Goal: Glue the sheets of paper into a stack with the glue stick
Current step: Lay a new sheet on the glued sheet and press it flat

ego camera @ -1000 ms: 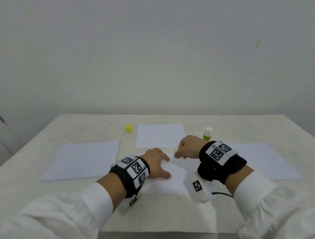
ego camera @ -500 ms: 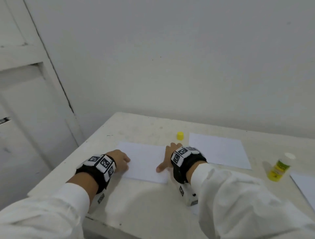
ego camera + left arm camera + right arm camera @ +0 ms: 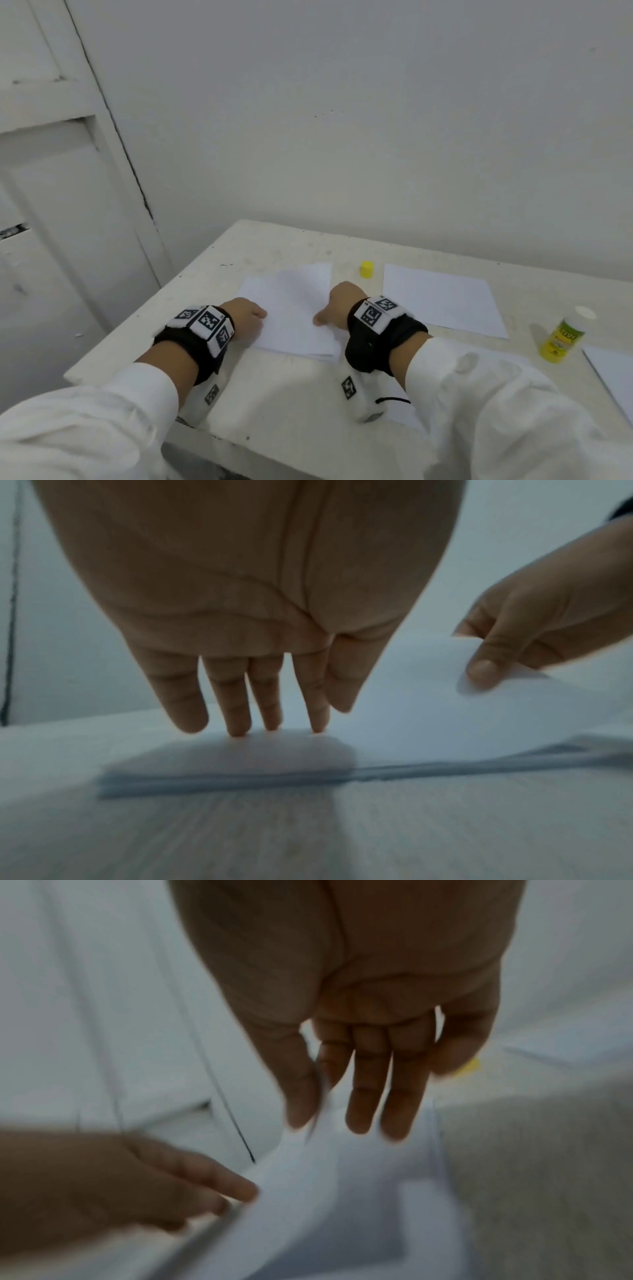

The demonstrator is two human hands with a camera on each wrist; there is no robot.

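Head view: your right hand [image 3: 337,305] pinches the top sheet [image 3: 298,308] over the stack; your left hand's [image 3: 246,317] straight fingers [image 3: 236,696] press it; two loose sheets remain beyond.

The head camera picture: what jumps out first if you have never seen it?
Two hands over a white paper sheet near the white table's left corner: the left hand touches its left edge with straight fingers, the right hand pinches and lifts its right edge. Then the yellow spots: a small yellow plastic cap behind the right hand, and an uncapped yellow glue stick standing far right.
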